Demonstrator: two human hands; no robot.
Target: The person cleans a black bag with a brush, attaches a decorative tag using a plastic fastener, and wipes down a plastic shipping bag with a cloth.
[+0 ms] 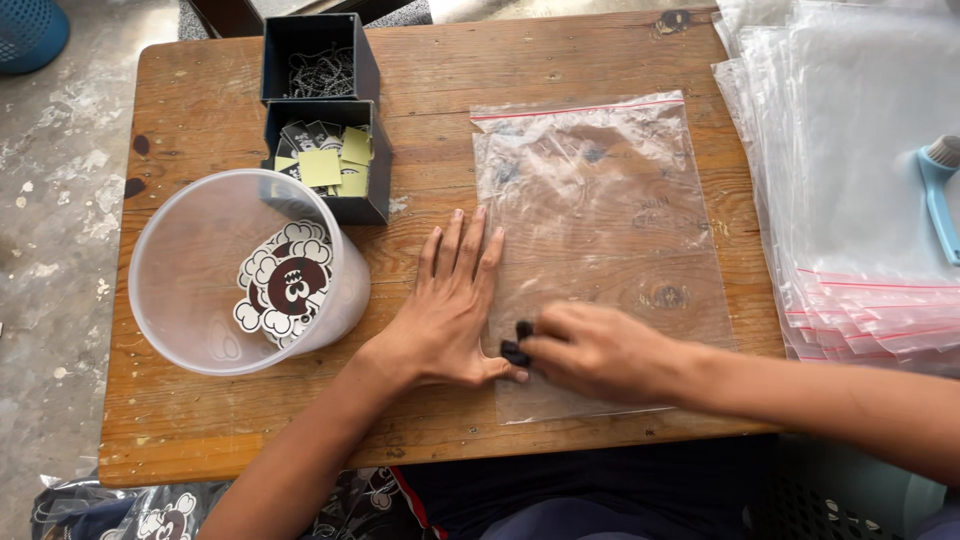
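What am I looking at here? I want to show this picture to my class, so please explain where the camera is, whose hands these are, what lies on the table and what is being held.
There is no machine here: a person works with two bare hands. The one picture comes from a camera worn on that person's head, looking down.

The left hand lies flat on the wooden table, fingers spread, at the left edge of a clear zip bag with a red strip along its top. The right hand rests on the bag and pinches a small black object; what it is cannot be told.

To the left stands a clear plastic tub holding cloud-shaped stickers. Behind it are two black boxes: one with yellow and dark cards, one with small metal chains. At the right lies a stack of clear bags with a light blue brush on top.
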